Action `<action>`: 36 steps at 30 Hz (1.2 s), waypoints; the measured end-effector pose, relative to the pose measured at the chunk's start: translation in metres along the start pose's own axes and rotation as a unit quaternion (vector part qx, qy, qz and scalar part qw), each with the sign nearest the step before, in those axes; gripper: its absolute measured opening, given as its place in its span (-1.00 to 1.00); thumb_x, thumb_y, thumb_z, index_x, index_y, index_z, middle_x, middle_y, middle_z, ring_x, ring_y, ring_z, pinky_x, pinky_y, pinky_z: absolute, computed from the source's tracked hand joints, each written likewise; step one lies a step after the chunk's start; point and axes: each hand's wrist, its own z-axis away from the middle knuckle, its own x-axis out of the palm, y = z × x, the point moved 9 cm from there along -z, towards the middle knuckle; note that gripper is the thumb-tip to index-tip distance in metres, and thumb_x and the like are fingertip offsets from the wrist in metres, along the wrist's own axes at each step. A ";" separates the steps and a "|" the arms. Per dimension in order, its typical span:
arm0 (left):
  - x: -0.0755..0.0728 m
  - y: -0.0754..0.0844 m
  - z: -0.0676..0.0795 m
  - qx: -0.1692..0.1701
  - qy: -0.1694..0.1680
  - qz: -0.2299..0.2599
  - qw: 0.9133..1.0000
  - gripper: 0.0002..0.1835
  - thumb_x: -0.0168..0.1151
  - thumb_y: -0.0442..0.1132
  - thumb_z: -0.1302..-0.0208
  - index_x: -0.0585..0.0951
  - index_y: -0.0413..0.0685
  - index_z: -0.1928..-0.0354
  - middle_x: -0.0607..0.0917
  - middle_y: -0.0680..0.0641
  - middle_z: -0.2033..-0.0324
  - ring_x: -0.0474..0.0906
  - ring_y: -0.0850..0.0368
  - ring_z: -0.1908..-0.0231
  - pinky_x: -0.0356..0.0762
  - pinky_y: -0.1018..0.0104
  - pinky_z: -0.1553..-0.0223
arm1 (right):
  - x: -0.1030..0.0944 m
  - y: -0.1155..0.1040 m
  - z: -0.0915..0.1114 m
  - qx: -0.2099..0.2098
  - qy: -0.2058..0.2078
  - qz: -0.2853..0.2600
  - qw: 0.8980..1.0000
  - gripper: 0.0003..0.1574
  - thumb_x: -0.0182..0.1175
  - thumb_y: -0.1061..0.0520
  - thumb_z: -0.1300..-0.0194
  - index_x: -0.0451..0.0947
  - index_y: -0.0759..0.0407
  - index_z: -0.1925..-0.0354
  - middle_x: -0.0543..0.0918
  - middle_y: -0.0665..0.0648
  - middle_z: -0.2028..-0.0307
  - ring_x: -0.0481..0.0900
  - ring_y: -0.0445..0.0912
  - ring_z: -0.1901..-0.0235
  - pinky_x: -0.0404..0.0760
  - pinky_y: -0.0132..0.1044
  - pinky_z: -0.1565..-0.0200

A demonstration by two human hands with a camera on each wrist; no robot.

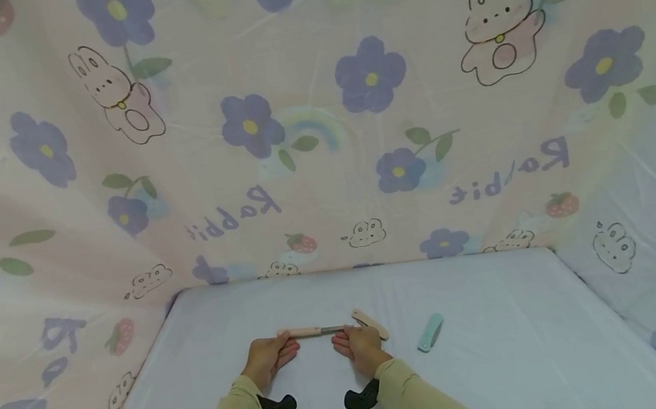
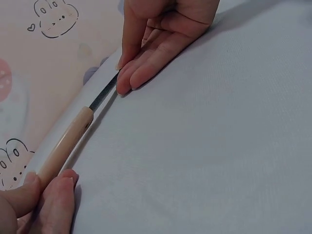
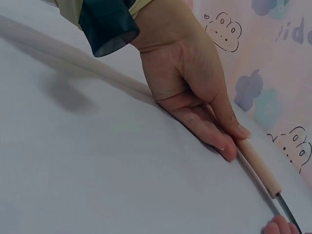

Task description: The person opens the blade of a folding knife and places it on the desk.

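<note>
A folding knife with a peach handle point(image 1: 306, 332) and a narrow metal blade point(image 1: 331, 330) is held level between both hands, opened out. My left hand point(image 1: 267, 358) pinches the far end of the handle between thumb and fingers. At the other end, my right hand point(image 1: 360, 348) pinches the blade near its tip, and the tip itself is hidden. The left wrist view shows the handle point(image 2: 67, 144) running to the dark blade point(image 2: 103, 92). Just behind the right hand lies a second peach folding knife point(image 1: 371, 325), partly covered by that hand.
To the right of the hands, a mint-green folding knife point(image 1: 430, 333) lies folded on the white tabletop point(image 1: 520, 360). Patterned cloth point(image 1: 319, 148) with flowers and rabbits hangs along the back and both sides. Each wrist carries a black device point(image 1: 278, 407).
</note>
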 end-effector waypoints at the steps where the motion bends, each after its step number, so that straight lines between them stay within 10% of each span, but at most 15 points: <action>1: 0.000 -0.001 0.000 -0.001 0.001 -0.002 1.000 -0.58 0.11 -0.32 -0.33 0.37 -0.57 -0.06 0.67 -0.28 0.28 0.66 0.04 0.28 0.58 0.25 0.14 | 0.000 0.000 0.000 0.000 0.000 -0.001 1.000 -0.62 -0.09 0.31 -0.41 0.25 0.60 -0.09 0.53 0.49 0.11 0.60 0.16 0.12 0.58 -0.12 0.08; 23: 0.002 -0.008 -0.002 0.015 0.009 -0.038 0.999 -0.65 0.14 -0.29 -0.31 0.46 -0.53 0.07 0.69 -0.22 0.41 0.67 0.06 0.37 0.62 0.28 0.26 | -0.011 0.003 0.007 0.003 0.021 0.023 1.000 -0.63 -0.04 0.30 -0.39 0.30 0.57 -0.06 0.58 0.42 0.18 0.64 0.11 0.18 0.60 -0.18 0.13; 36: -0.001 0.000 -0.005 0.056 0.013 -0.058 0.997 -0.63 0.10 -0.23 -0.35 0.48 -0.52 0.08 0.68 -0.22 0.37 0.67 0.08 0.36 0.62 0.31 0.27 | 0.000 -0.001 -0.003 -0.065 -0.052 0.007 0.997 -0.62 -0.07 0.27 -0.41 0.30 0.61 -0.02 0.58 0.37 0.20 0.64 0.03 0.19 0.59 -0.19 0.09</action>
